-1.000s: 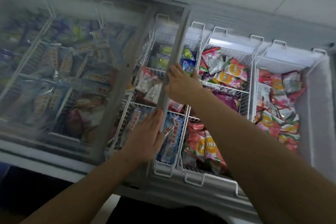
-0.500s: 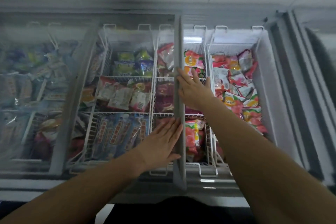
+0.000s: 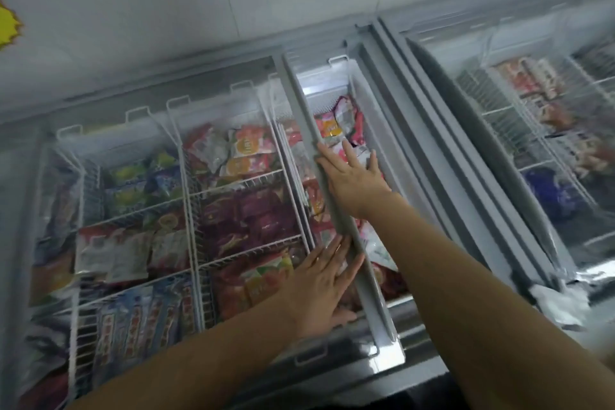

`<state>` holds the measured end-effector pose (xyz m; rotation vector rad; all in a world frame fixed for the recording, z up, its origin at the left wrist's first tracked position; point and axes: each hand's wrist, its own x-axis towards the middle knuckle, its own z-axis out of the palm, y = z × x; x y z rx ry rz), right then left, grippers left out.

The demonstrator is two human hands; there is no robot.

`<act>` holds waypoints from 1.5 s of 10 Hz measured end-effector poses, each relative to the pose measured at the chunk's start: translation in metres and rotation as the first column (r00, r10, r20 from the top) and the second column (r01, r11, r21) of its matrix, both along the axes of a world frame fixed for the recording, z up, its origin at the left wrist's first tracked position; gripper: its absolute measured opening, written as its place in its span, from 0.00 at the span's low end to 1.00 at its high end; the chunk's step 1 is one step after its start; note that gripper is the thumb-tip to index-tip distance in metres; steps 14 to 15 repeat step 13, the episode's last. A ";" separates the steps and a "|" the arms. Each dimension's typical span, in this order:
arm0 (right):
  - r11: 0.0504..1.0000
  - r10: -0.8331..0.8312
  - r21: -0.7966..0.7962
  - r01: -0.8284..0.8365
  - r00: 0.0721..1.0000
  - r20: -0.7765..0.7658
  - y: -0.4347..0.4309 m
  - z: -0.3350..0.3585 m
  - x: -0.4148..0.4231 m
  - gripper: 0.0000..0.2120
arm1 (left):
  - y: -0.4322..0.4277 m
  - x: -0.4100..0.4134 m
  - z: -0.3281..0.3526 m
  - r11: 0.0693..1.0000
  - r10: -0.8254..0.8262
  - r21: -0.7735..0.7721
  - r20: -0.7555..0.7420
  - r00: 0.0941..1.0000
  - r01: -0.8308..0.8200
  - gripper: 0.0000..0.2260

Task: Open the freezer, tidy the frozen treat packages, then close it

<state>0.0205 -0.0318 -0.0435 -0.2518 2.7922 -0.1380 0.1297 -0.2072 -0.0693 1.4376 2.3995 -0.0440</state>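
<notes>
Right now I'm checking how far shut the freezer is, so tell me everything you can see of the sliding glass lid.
The sliding glass lid is a clear pane edged by a grey, plastic-looking frame bar. It lies flat over most of the freezer, and the packages and white wire baskets show through it. A narrow gap at its right edge is uncovered. The left hand lies flat on the glass beside the bar; the right hand presses on the bar, fingers spread.

I can't read any lettering here: the printing on the blue-and-red wrappers point(image 3: 139, 319) in my freezer's point(image 3: 336, 373) front left basket and on the orange-labelled packs point(image 3: 248, 146) is blurred.
</notes>
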 end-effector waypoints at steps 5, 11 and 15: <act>0.979 -0.166 0.118 0.166 0.986 -0.012 0.182 -0.010 -0.002 0.30 | 0.199 -0.013 0.001 1.000 0.007 0.028 0.099 0.995 -0.010 0.40; 0.958 -0.180 0.204 0.201 0.977 -0.118 0.192 -0.010 -0.007 0.32 | 0.160 -0.041 0.007 0.954 0.160 0.222 0.193 0.968 -0.202 0.28; 0.926 -0.348 0.080 0.370 0.915 -0.202 0.120 -0.026 0.041 0.30 | 0.008 -0.060 0.038 0.551 0.613 0.267 0.512 0.601 -0.790 0.18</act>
